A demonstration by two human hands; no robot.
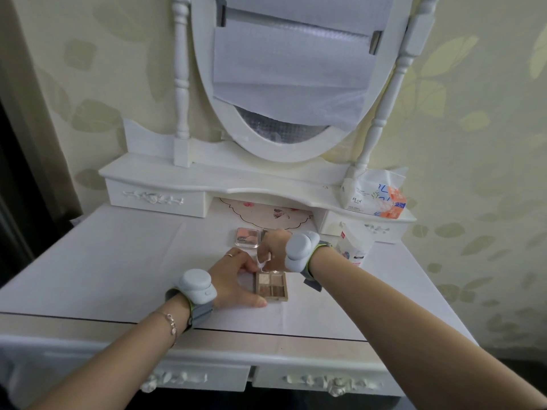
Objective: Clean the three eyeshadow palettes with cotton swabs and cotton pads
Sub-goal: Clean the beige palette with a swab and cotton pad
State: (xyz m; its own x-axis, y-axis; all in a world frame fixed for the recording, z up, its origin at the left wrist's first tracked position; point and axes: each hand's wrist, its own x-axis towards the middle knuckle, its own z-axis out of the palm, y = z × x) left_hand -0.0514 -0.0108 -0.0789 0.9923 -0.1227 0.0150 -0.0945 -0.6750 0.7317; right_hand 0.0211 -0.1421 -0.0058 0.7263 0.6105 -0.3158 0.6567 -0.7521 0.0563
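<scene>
Pale wallpaper printed with leaf shapes (461,93) is seen behind a white dressing table (118,261), whose top is covered with a white sheet. An oval mirror in a white frame (284,149), masked with white paper, is carried between two turned posts at the far side, above a raised shelf with small carved drawers. A soft pack of tissues in white, blue and orange wrap (374,196) is placed on the right end of that shelf, and a white plastic pouch with a red stripe (353,244) stands on the tabletop just below it.

An open beige eyeshadow palette with four brown pans (272,287) lies at the middle of the table. Its left edge is held by the curled fingers and thumb of the left hand (236,279). A white cotton pad (263,261) is pinched by the right hand (273,247) just above the palette's far edge. A closed pink palette with a clear lid (248,236) lies further back, and another, mostly hidden by the right hand, lies beside it. Grey sensor bands are worn on both wrists.
</scene>
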